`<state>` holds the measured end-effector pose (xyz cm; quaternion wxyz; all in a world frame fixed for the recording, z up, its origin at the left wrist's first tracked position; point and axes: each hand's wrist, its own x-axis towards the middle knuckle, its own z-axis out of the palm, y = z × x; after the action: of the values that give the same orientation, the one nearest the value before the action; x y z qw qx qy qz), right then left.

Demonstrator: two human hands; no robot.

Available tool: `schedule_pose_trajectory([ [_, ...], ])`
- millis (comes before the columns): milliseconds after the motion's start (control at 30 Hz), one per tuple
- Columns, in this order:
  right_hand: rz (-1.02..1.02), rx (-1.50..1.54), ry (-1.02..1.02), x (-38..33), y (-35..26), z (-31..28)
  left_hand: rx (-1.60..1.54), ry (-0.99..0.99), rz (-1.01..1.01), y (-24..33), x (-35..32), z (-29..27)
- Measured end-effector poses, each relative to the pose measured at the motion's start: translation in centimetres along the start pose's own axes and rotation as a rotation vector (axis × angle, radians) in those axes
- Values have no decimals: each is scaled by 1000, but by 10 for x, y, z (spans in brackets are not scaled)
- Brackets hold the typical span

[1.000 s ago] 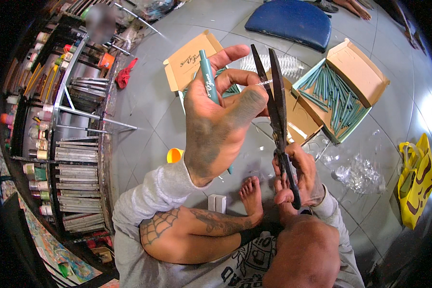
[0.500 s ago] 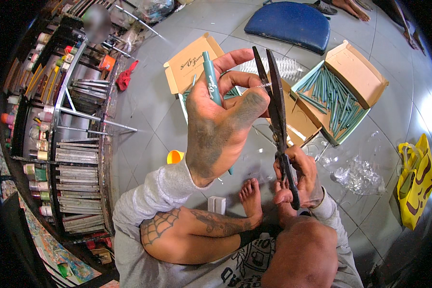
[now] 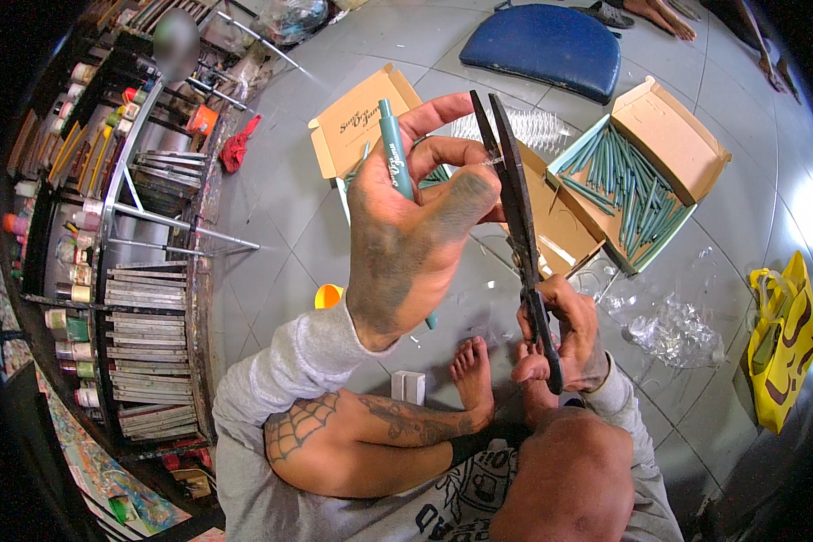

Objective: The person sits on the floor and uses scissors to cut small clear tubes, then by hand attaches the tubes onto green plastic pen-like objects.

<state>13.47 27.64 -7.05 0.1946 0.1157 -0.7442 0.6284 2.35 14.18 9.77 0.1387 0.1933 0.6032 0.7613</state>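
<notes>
My left hand (image 3: 397,244) is raised in the middle, its fingers closed around a teal pen (image 3: 394,149) that stands nearly upright. Below the wrist shows a teal tip (image 3: 431,321); whether it belongs to the same pen is hidden. Thumb and forefinger meet a small pale strip (image 3: 493,162) between the blades. With my right hand (image 3: 571,334) I grip large dark scissors (image 3: 520,217) by their handles, blades pointing up and slightly parted beside the left thumb. Behind the left hand stands a cardboard box (image 3: 361,117) with pens, partly covered.
An open box (image 3: 691,163) of many teal pens lies at the right, with a flatter carton (image 3: 565,244) beside it. Crumpled clear plastic (image 3: 677,330) and a yellow bag (image 3: 781,343) lie farther right. A blue cushion (image 3: 542,50) is at the back; a crowded shelf (image 3: 149,343) lines the left.
The scissor tips have come slightly closer together and moved a little left. My left hand has shifted slightly left, and the pen has turned a little in its grip.
</notes>
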Motion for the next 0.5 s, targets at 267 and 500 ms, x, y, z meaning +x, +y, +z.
schedule_pose_trajectory([
  [267, 2, -34, 39, 1, -5, -1, 71, -7, -16, 3, 0, 0],
  [500, -7, -19, 32, 1, -4, -2, 62, 3, -16, 2, 0, 1],
])
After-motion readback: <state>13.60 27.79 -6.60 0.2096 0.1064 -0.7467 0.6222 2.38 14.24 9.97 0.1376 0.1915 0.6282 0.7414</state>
